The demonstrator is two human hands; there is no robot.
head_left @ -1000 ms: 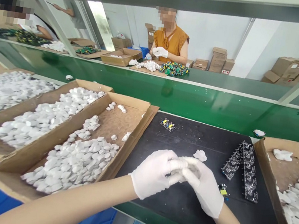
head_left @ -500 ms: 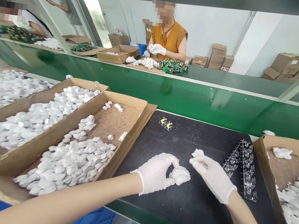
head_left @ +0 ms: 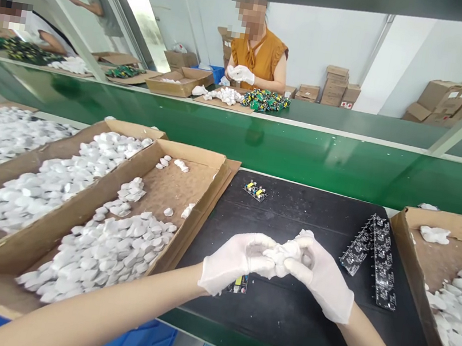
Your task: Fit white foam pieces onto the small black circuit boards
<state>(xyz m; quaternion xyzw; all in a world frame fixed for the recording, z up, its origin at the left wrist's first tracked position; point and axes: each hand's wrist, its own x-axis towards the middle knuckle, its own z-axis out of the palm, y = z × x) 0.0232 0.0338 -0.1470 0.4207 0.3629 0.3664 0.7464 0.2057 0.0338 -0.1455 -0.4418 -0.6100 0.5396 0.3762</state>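
Note:
My left hand, in a white glove, pinches the left side of a soft white lump above the black mat. The fingers of my right hand, gloved too, close on the lump's right side, with some white material poking up over the fingertips. Partly hidden under my left hand lies a small circuit board with yellow parts. Another such board rests at the mat's back left. Dark board strips lie to the right of my right hand.
Cardboard trays of white pieces stand at the left, and another tray at the right. Beyond the green divider, a gloved person in an orange top sits near white pieces and green boards. A metal bar crosses overhead.
My right hand has moved left and down and now meets my left hand at the white lump. A circuit board now shows beneath my left hand.

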